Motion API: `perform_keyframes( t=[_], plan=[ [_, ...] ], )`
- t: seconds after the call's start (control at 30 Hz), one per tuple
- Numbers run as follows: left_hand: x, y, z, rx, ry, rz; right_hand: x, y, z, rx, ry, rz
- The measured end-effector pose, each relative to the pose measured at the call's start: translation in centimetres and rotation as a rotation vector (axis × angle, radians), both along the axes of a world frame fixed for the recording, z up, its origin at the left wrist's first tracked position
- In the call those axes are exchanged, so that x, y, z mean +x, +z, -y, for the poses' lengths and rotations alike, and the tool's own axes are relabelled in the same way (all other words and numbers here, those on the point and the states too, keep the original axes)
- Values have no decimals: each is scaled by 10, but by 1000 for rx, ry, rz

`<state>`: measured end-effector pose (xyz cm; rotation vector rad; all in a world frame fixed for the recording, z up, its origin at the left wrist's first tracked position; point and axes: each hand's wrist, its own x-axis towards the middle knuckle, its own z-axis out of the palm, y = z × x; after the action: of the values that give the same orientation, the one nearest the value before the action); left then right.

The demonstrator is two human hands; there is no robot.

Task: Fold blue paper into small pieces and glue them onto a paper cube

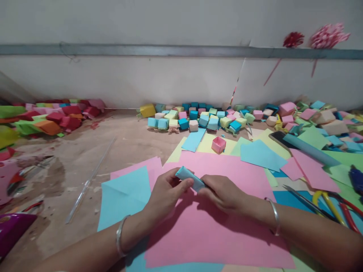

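A small folded piece of light blue paper (190, 179) is held between both hands, tilted down to the right. My left hand (168, 192) pinches its left part between thumb and fingers. At its right end, my right hand (224, 192) grips it with thumb and forefinger. Below the hands lies a large pink paper sheet (224, 230). To the left is a creased light blue sheet (124, 194). A small open pink paper box (218, 144) stands beyond the hands.
Many coloured paper cubes (193, 125) line the wall. Scissors (326, 204) with yellow handles lie at right near a phone (280, 139) and a rolled blue paper (312, 149). A clear ruler (82, 196) lies at left, with more coloured paper pieces (61, 117) behind it.
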<state>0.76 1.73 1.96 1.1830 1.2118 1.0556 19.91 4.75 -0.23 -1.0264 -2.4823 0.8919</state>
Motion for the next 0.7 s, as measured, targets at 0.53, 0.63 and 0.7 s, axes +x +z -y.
perform_keyframes(
  t=[0.53,0.63,0.7],
  plan=[
    [-3,0,0,66,-54,6,-4,0,4,-121,-60,-195],
    [-3,-2,-1,97,-54,-7,-6,-5,8,139,-36,-152],
    [-2,-4,0,88,-30,10,-7,-9,10,322,-42,-142]
  ],
)
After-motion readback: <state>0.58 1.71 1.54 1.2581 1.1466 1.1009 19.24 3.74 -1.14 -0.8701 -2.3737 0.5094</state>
